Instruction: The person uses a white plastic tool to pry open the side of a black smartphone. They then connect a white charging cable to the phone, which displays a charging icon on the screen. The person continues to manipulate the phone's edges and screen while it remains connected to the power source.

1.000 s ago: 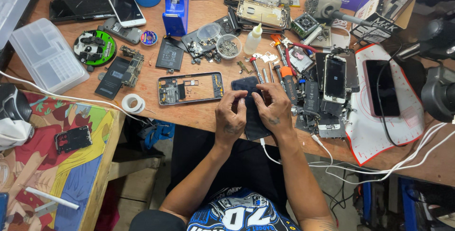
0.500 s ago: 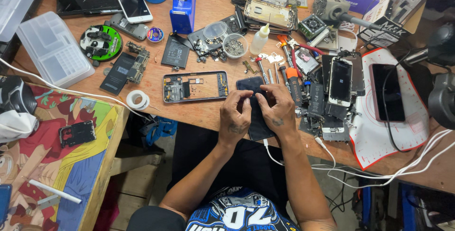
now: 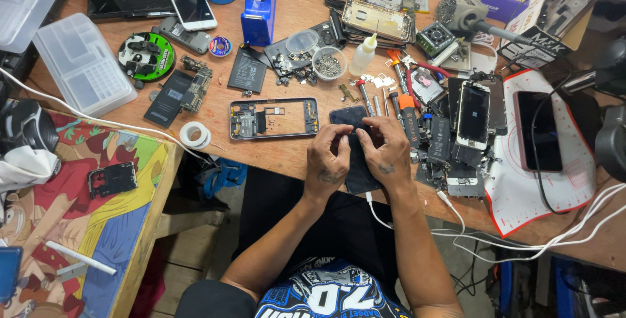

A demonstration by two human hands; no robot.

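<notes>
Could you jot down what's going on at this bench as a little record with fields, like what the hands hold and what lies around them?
setting: cluttered wooden workbench, seen from above
left hand: grips the dark phone on its left edge
right hand: grips the same phone from the right, fingertips on its upper part
phone: lies at the bench's near edge, top pointing away
left of the hands: bare phone frame, tape roll
right of the hands: screwdrivers, phone parts pile, red-edged mat
behind: glue bottle, screw dish, blue tape dispenser
</notes>
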